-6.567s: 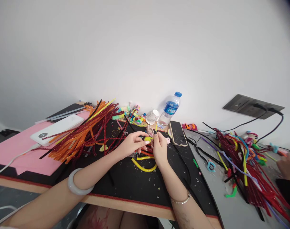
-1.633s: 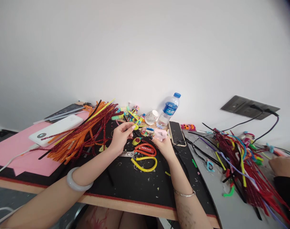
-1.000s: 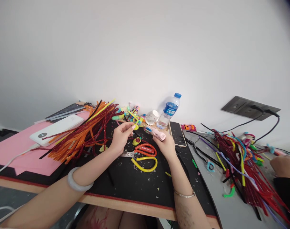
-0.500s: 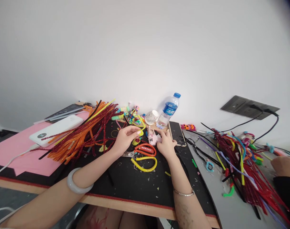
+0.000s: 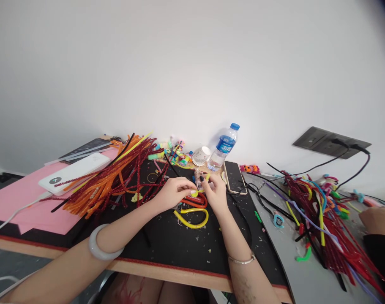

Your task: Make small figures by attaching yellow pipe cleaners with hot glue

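Note:
My left hand point(image 5: 175, 193) is closed in a pinch on a small piece of yellow pipe cleaner point(image 5: 195, 194) above the black mat. My right hand point(image 5: 216, 192) faces it, thumb and fingers closed on the upper end of the same yellow piece. Just under both hands lies a pair of pliers point(image 5: 192, 225), one handle red and one yellow; its metal head is mostly hidden by my left hand. Behind my fingers sits a small clear and pinkish object point(image 5: 198, 176), partly covered, whose kind I cannot make out.
Orange and dark red pipe cleaners point(image 5: 106, 185) lie at left beside a white power bank point(image 5: 73, 171) on pink sheets point(image 5: 8, 194). A water bottle point(image 5: 224, 147), paper cup point(image 5: 201, 156) and phone point(image 5: 236, 177) stand or lie behind. Another person's hand point(image 5: 378, 220) rests far right.
My left hand has moved right and slightly down with the yellow pipe cleaner. My right hand has left the small pinkish object and now grips the yellow piece too.

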A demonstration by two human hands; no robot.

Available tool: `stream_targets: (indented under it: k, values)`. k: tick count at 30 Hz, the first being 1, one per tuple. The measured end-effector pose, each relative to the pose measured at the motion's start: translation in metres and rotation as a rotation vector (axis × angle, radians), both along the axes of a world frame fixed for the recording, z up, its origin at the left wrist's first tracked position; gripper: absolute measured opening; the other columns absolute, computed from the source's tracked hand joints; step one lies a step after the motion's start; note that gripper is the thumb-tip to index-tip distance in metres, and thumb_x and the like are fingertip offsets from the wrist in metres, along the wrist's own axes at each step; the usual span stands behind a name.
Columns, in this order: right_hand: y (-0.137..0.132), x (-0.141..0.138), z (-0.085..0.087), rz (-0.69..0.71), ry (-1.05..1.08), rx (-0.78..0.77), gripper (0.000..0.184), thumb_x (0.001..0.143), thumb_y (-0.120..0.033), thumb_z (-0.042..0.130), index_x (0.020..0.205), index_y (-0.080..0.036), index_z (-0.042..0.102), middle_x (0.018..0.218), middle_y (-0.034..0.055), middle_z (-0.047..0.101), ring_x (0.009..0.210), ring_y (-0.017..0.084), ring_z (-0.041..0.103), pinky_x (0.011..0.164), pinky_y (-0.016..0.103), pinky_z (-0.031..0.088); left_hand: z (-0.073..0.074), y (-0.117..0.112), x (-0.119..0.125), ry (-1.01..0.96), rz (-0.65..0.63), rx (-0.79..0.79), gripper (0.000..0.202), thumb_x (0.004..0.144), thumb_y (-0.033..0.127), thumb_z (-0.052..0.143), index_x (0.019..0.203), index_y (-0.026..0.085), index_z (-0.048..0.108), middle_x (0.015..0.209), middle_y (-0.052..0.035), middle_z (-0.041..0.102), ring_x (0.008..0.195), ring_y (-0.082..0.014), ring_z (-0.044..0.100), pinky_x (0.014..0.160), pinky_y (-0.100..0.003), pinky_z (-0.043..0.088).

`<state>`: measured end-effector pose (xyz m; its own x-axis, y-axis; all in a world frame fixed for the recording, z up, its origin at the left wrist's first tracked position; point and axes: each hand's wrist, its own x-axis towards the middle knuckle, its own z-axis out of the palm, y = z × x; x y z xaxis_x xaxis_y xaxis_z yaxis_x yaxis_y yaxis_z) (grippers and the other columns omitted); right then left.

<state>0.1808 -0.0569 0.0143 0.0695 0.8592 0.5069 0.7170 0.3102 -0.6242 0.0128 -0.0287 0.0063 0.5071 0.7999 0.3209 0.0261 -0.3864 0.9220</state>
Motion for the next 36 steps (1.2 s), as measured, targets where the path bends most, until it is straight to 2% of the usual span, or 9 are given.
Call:
stream_targets:
  k: [6,9,13,20,27,36]
  values:
    - [0.001,-0.005,-0.008,0.035,0.232,-0.033,0.030,0.084,-0.037,0.046,0.062,-0.018,0.051,0.060,-0.0013,0.048,0.062,0.013,0.044,0.059,0.025,0.036,0.000,0.001,-0.001,0.046,0.002,0.046,0.014,0.072,0.022,0.058,0.079,0.020,0.070,0.077,-0.0048,0.065,0.069,-0.0153,0.059,0.062,-0.024,0.045]
    - [0.002,-0.007,-0.009,0.017,0.365,-0.036,0.028,0.082,-0.036,0.048,0.060,-0.018,0.047,0.057,-0.0035,0.043,0.055,0.010,0.040,0.052,0.022,0.033,-0.003,0.004,-0.001,0.036,0.035,-0.007,0.015,0.072,0.025,0.059,0.080,0.017,0.069,0.081,-0.0054,0.067,0.074,-0.0167,0.061,0.068,-0.026,0.047]
    - [0.001,-0.010,-0.007,0.026,0.479,-0.044,0.025,0.080,-0.032,0.050,0.060,-0.018,0.047,0.055,-0.0043,0.046,0.052,0.009,0.042,0.050,0.021,0.034,-0.006,0.007,-0.002,-0.021,0.034,-0.136,0.019,0.071,0.027,0.060,0.084,0.014,0.066,0.085,-0.0066,0.068,0.079,-0.0178,0.063,0.075,-0.029,0.049]
    - [0.000,-0.009,-0.006,-0.001,0.487,-0.041,0.024,0.079,-0.027,0.049,0.057,-0.017,0.049,0.053,-0.0041,0.045,0.051,0.009,0.043,0.048,0.020,0.036,-0.005,0.008,-0.003,-0.097,0.073,-0.204,0.021,0.070,0.030,0.063,0.084,0.014,0.066,0.085,-0.0068,0.070,0.079,-0.0179,0.064,0.076,-0.029,0.050]
    - [0.002,-0.006,-0.014,0.067,0.494,-0.095,0.024,0.080,-0.028,0.050,0.058,-0.017,0.051,0.054,-0.0026,0.049,0.051,0.010,0.049,0.053,0.023,0.040,-0.004,0.010,-0.005,-0.146,0.148,-0.252,0.022,0.069,0.029,0.064,0.085,0.014,0.066,0.083,-0.0066,0.069,0.074,-0.0163,0.063,0.070,-0.029,0.051]
    - [0.002,-0.007,-0.014,0.091,0.462,-0.107,0.023,0.081,-0.029,0.050,0.061,-0.017,0.052,0.057,-0.0016,0.050,0.053,0.011,0.049,0.053,0.023,0.040,0.002,0.008,-0.005,-0.228,0.184,-0.349,0.023,0.066,0.030,0.068,0.082,0.014,0.067,0.078,-0.0046,0.069,0.065,-0.0127,0.062,0.069,-0.028,0.051]
